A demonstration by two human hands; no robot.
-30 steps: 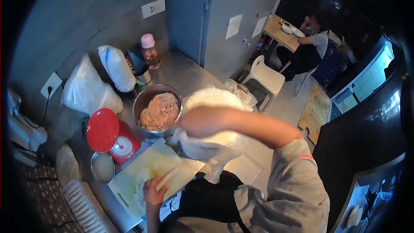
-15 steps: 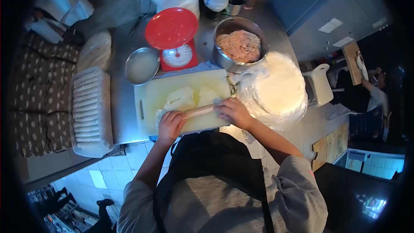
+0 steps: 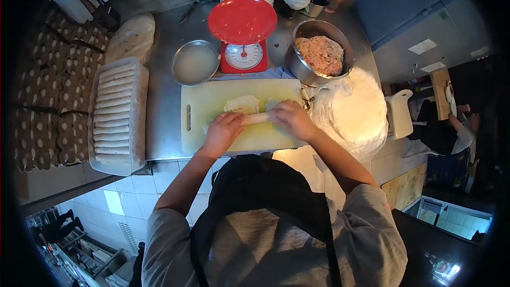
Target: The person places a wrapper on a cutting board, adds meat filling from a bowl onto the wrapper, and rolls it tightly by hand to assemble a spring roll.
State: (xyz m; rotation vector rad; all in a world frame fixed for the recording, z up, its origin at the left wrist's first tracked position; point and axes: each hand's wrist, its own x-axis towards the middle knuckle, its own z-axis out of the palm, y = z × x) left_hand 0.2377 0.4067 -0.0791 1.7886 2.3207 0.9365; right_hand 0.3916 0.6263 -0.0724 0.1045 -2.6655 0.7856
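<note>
My left hand (image 3: 224, 128) and my right hand (image 3: 292, 118) are closed over the two ends of a pale roll (image 3: 256, 118), which lies level on the yellowish cutting board (image 3: 212, 91). Just beyond the roll is a flat, pale wrapper sheet (image 3: 242, 103). A steel pot (image 3: 311, 77) with pinkish minced filling (image 3: 320, 55) stands behind the board at the right. Beside it, a stack of round white sheets (image 3: 357, 107) sits in clear plastic. Whether the roll is a bare pin or a wrapped piece is hard to tell.
Behind the board are a red scale (image 3: 243, 24) and a metal bowl of cloudy liquid (image 3: 195, 62). At left, a plastic box (image 3: 118, 117) holds several white rolls, near stacked egg trays (image 3: 53, 95). A person (image 3: 451, 133) sits at a table on the far right.
My right hand has come from beside the pot and round sheets to the roll. Both hands have since moved slightly farther up the board with the roll. The camera view has turned.
</note>
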